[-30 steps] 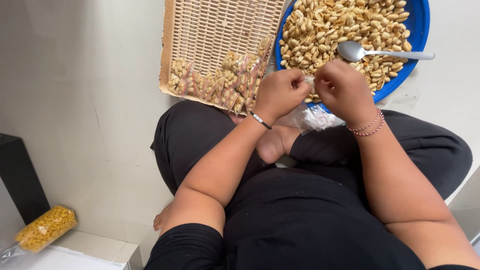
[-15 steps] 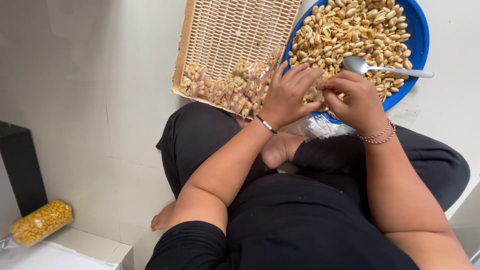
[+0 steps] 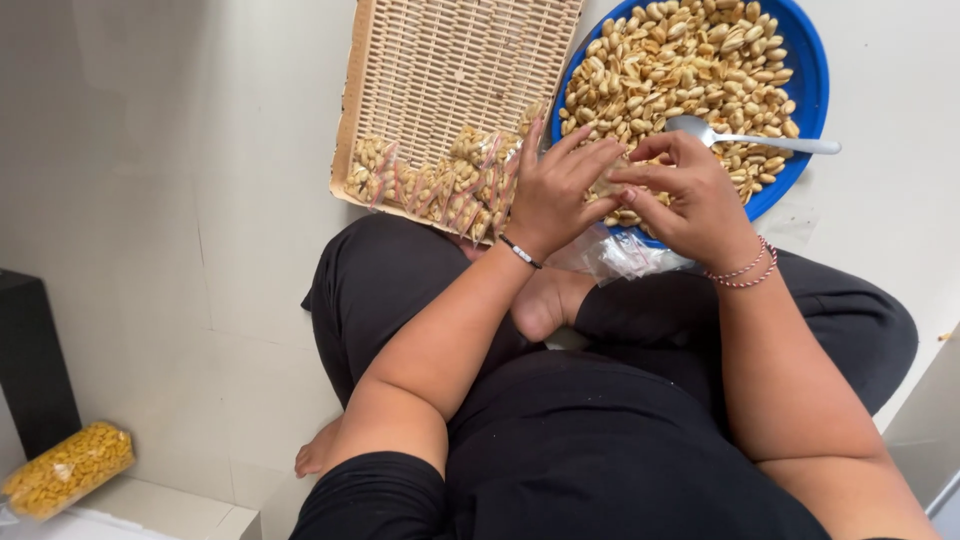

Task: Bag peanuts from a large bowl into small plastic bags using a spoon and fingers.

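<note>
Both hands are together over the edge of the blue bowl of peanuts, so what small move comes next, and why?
Probably finish closing the small bag held between the left hand and right hand, then lay it in the wicker tray, where filled packets already lie.

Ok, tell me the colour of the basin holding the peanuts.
Blue basin, clearest in the head view.

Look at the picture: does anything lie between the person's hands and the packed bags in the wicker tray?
Nothing visible does. The left hand and right hand meet over the blue bowl's rim, right beside the small bags in the wicker tray.
</note>
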